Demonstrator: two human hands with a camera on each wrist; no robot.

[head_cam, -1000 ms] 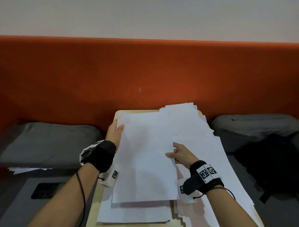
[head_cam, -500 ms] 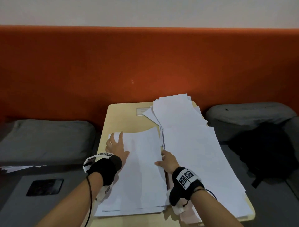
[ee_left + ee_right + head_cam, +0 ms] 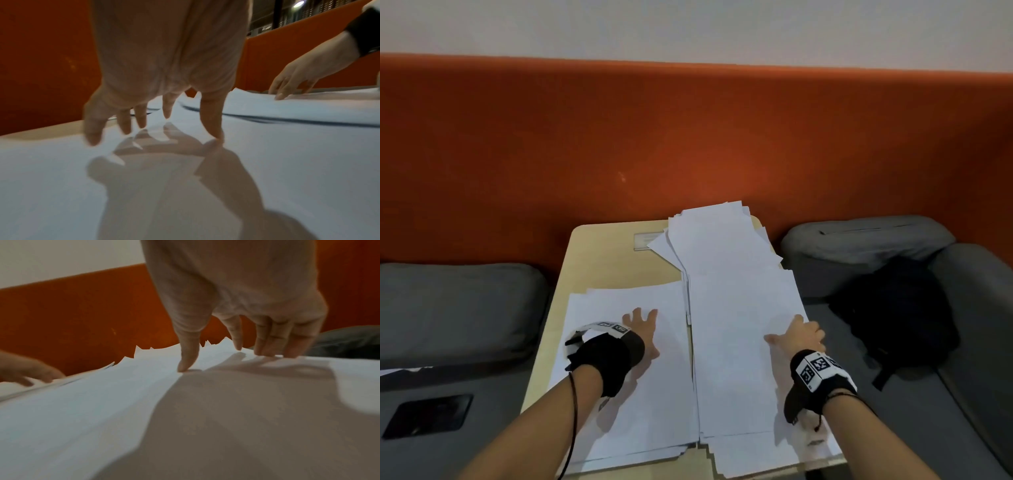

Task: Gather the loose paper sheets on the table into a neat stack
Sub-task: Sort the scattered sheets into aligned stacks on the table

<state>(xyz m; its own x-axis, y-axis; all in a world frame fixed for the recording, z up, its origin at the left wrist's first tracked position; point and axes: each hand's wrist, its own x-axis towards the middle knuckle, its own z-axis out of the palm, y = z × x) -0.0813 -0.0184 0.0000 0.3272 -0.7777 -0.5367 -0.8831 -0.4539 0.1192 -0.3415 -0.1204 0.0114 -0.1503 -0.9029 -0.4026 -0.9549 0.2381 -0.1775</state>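
Observation:
Two piles of white paper lie on a tan table [image 3: 609, 253]. The left stack [image 3: 654, 394] [image 3: 267, 178] is fairly squared; my left hand [image 3: 640, 325] [image 3: 166, 110] rests on it with fingers spread and straight. The right pile [image 3: 736, 308] [image 3: 102, 402] [image 3: 308, 105] is longer and fanned, with ragged corners at the far end. My right hand [image 3: 799, 335] [image 3: 232, 331] touches its right edge, thumb tip and fingertips down on the top sheet. Neither hand grips a sheet.
An orange padded backrest [image 3: 688, 144] rises behind the table. Grey cushions [image 3: 455, 308] [image 3: 859, 246] flank it, with a black bag [image 3: 900, 308] on the right. A dark phone [image 3: 428, 414] lies at the left. A clear strip [image 3: 645, 240] sits near the table's far edge.
The lifted sheets now lie flat on the left stack. My right hand has moved from the seam between the piles to the right pile's outer edge; my left hand slid slightly right.

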